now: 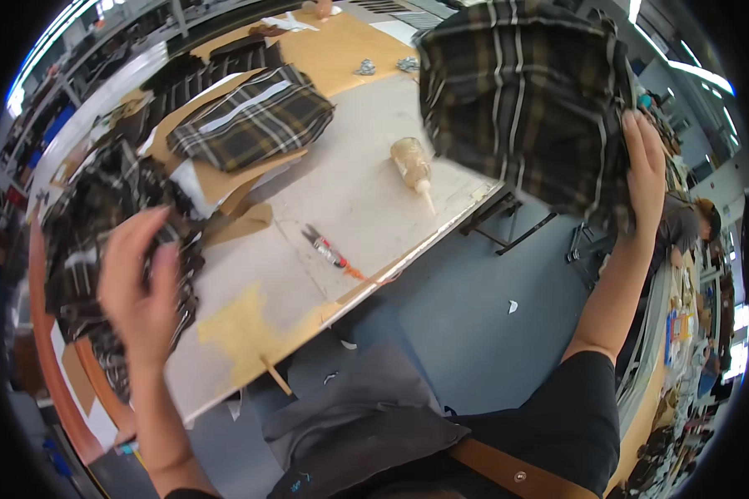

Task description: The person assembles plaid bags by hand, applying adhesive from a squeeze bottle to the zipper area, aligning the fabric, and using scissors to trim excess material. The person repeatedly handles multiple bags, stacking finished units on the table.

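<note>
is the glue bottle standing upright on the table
No, the glue bottle lies on its side on the table, nozzle pointing toward the table's near edge.

Only one package is showing: a translucent, beige squeeze bottle (pixel 412 162) with a pointed nozzle is lying on its side on the pale table (pixel 349 208).

bare tabletop (pixel 354 195) between glue bottle (pixel 414 166), scissors (pixel 329 249)

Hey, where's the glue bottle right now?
The glue bottle lies on its side on the table, upper middle of the head view, just left of the plaid fabric the right hand holds up.
</note>
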Demonstrator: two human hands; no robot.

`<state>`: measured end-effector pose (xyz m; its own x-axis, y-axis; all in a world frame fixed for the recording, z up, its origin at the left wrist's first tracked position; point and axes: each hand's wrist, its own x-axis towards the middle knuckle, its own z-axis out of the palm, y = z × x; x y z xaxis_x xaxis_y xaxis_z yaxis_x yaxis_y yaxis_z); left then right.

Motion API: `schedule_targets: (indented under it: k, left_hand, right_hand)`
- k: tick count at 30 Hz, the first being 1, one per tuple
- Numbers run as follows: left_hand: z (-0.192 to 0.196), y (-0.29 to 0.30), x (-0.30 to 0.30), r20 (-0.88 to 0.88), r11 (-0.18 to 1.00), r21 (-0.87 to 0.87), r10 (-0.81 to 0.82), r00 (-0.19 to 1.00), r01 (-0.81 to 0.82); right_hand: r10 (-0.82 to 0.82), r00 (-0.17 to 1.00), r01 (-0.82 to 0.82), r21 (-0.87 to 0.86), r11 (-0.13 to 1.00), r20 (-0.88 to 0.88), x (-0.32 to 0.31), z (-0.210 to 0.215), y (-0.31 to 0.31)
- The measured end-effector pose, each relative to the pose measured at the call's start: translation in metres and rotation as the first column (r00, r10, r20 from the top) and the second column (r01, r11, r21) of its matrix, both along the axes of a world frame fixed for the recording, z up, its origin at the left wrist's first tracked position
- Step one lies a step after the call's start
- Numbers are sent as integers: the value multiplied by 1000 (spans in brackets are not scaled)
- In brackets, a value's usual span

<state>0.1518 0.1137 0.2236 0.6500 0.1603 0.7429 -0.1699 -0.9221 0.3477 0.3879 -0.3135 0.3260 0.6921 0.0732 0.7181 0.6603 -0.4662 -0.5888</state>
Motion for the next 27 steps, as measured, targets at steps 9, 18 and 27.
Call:
schedule_targets:
  k: [9, 18, 27]
  left_hand:
    - [-26, -120, -15, -187, 785, -571, -411, 892, 242]
    - [-115, -79, -159, -182, 324, -930, 10, 983, -175]
    - [-45, -180, -197, 65, 983, -174, 69, 995, -57]
  right_hand:
    - [606, 465, -681, 177, 711, -646, -120, -95, 28]
    - [830, -177, -846, 512, 145, -528, -183, -161, 92]
    - [715, -471, -405, 847, 346, -517, -273, -105, 146]
